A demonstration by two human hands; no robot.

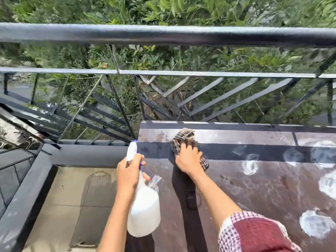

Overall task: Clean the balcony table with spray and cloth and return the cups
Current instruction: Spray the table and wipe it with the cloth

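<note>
Open table (263, 188) right of the cloth (183, 138); railing (163, 35) close behind.

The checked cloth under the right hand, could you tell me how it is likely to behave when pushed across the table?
The checked cloth looks floppy: it bunches ahead of the right hand, so it will probably crumple rather than slide flat. On the wet, foamy table it likely glides easily and gets heavier as it soaks.

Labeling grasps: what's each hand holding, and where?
Left hand: spray bottle, gripped at the neck. Right hand: checked cloth, pressed flat on the table.
</note>
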